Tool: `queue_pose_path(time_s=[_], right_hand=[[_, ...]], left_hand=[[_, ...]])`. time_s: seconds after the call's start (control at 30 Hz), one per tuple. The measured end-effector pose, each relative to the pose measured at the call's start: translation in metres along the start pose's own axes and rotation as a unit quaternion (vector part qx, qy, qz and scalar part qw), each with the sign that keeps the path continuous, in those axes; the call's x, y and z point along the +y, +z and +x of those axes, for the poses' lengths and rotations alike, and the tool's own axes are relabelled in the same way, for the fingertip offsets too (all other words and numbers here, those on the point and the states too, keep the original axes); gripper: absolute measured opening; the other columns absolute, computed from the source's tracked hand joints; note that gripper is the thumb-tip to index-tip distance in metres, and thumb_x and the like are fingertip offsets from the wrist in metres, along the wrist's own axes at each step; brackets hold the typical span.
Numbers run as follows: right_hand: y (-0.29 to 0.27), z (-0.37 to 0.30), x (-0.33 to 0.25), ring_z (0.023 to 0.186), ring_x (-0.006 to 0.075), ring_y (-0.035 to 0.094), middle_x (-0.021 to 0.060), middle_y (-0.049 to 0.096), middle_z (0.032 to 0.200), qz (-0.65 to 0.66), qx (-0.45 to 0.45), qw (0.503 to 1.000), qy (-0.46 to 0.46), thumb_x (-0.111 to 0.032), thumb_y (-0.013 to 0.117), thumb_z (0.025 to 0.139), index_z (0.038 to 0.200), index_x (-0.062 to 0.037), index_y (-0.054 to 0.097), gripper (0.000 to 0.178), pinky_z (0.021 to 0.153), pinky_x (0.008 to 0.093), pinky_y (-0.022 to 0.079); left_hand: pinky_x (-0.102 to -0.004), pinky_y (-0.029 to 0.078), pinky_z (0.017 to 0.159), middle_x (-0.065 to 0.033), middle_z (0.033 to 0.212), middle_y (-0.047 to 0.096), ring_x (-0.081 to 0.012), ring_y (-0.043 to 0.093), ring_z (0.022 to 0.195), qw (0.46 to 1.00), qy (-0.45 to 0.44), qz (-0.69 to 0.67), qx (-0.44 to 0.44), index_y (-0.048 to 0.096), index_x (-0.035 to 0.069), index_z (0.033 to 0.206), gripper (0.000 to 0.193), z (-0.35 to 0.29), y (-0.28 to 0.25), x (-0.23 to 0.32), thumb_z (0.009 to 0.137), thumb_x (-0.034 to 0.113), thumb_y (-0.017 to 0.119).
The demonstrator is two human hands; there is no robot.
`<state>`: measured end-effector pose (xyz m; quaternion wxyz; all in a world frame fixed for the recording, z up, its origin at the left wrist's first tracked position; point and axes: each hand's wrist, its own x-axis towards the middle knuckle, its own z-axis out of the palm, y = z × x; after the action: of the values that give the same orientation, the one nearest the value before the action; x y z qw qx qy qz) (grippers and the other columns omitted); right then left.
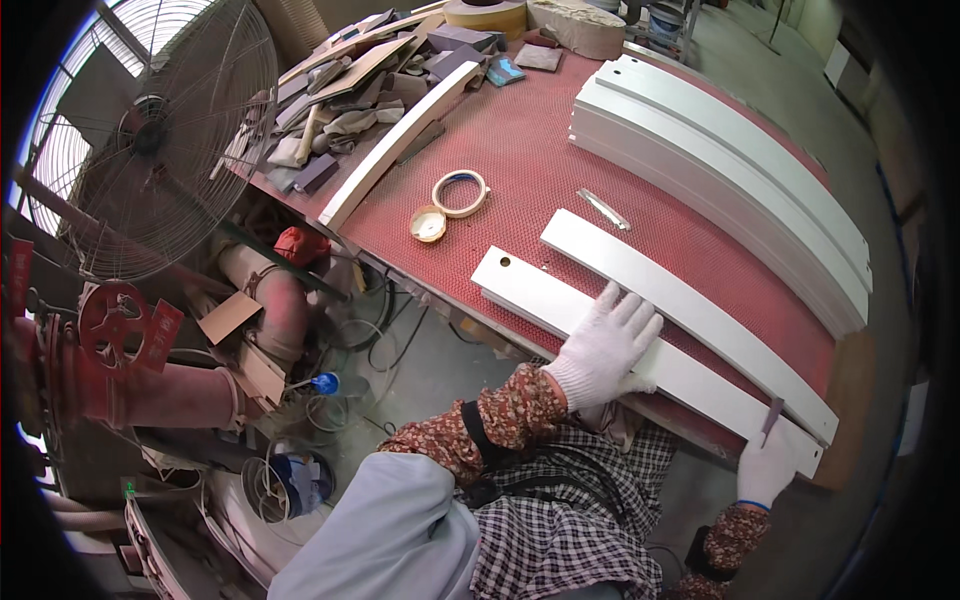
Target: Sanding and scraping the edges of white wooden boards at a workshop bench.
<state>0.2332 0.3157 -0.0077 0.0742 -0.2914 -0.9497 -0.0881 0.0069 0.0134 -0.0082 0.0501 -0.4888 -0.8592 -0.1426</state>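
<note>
My left hand [608, 342], in a white glove, lies flat with fingers spread on a long white board [700, 382] at the table's near edge. A dark round hole shows near the board's left end. At the board's right end my right hand [768, 468], also gloved, is closed on a thin grey-brown strip [772, 416] that stands up from its fingers; its exact kind cannot be made out. Just beyond, a second white board [660, 305] lies roughly alongside. Farther back is a stack of similar white boards [710, 165].
On the red textured table [520, 140] are a tape roll [461, 194], a small round container [428, 224] and a narrow clear-and-metal tool [603, 209]. Blocks and scraps [370, 90] crowd the far left behind a pale bar [400, 140]. A large caged fan [150, 125] stands left.
</note>
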Motion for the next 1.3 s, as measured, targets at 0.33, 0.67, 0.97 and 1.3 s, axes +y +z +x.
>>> queue_pose_path(time_s=[0.33, 0.67, 0.97, 1.3], right_hand=[[-0.051, 0.036, -0.252, 0.074, 0.0310, 0.068, 0.0099, 0.065, 0.076, 0.030, 0.008, 0.971, -0.238, -0.024, 0.068, 0.085, 0.093, -0.0065, 0.062, 0.020, 0.071, 0.0473, 0.049], [-0.070, 0.047, -0.354, 0.069, 0.0324, 0.069, 0.0115, 0.068, 0.073, 0.162, 0.053, 0.918, -0.357, -0.022, 0.069, 0.083, 0.091, -0.0070, 0.066, 0.017, 0.068, 0.0467, 0.053], [-0.066, 0.032, -0.404, 0.070, 0.0332, 0.069, 0.0107, 0.068, 0.073, 0.193, 0.019, 0.859, -0.474, -0.022, 0.070, 0.082, 0.090, -0.0076, 0.066, 0.017, 0.072, 0.0475, 0.052], [-0.082, 0.102, -0.368, 0.078, 0.0366, 0.075, 0.0181, 0.075, 0.082, 0.039, -0.059, 0.947, -0.313, -0.024, 0.066, 0.087, 0.099, -0.0039, 0.074, 0.025, 0.078, 0.0464, 0.059]], left_hand=[[-0.0526, 0.038, 0.119, -0.0272, 0.142, 0.059, -0.0442, 0.054, 0.134, 0.857, -0.359, -0.071, 0.363, 0.056, -0.005, 0.140, 0.048, -0.127, 0.010, -0.110, 0.099, 0.017, 0.068], [-0.0571, 0.034, 0.122, -0.0160, 0.122, 0.075, -0.0324, 0.067, 0.123, 0.894, -0.273, -0.164, 0.315, 0.072, 0.001, 0.125, 0.031, -0.151, 0.001, -0.130, 0.095, 0.008, 0.068], [-0.0582, 0.025, 0.126, -0.0113, 0.121, 0.075, -0.0313, 0.065, 0.123, 0.884, -0.303, -0.108, 0.339, 0.074, 0.006, 0.123, 0.036, -0.135, 0.021, -0.120, 0.090, 0.017, 0.076], [-0.0563, 0.023, 0.128, -0.0060, 0.119, 0.076, -0.0299, 0.063, 0.124, 0.882, -0.301, -0.127, 0.339, 0.075, 0.007, 0.119, 0.031, -0.139, 0.018, -0.116, 0.089, 0.014, 0.076]])
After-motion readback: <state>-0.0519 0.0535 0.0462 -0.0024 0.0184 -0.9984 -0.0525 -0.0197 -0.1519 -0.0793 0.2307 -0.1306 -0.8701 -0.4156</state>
